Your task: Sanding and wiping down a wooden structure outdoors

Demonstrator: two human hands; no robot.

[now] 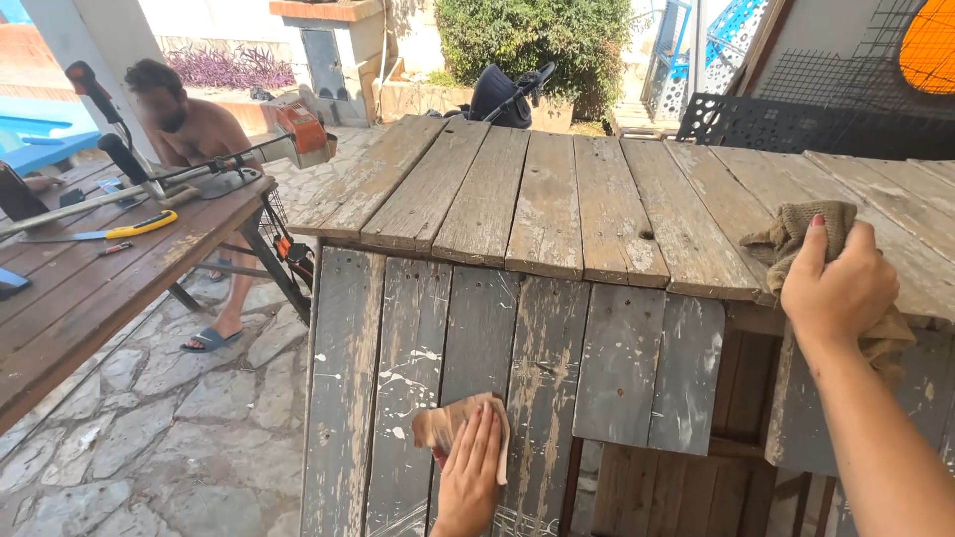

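- Your left hand (470,475) lies flat, fingers straight and together, pressing a tan sheet of sandpaper (445,428) against the upright grey weathered plank front (477,338) of the wooden counter, low on one of the middle boards.
- Your right hand (834,283) is curled loosely closed around a crumpled beige cloth (796,239), which rests on the front edge of the counter's top of wide, worn planks (547,199), off to the right.
- Judging from the boards: the front planks show pale, scuffed streaks and bare wood among the grey paint, so some rubbing down looks done around your left hand (white paint splashes remain beside it).
- The shorter planks further right (647,368) look smoother but carry grey paint, and the top boards are patchy and flaking; much of the surface looks yet to be worked.
- The gap at the lower right shows darker brown slats (736,398) that look untouched.
- Off to the left, another person (199,129) sits behind a brown slatted table (90,288) carrying an orange-bodied long-shafted power tool (298,134) and a yellow-handled hand tool (144,224); none of that is near your hands.
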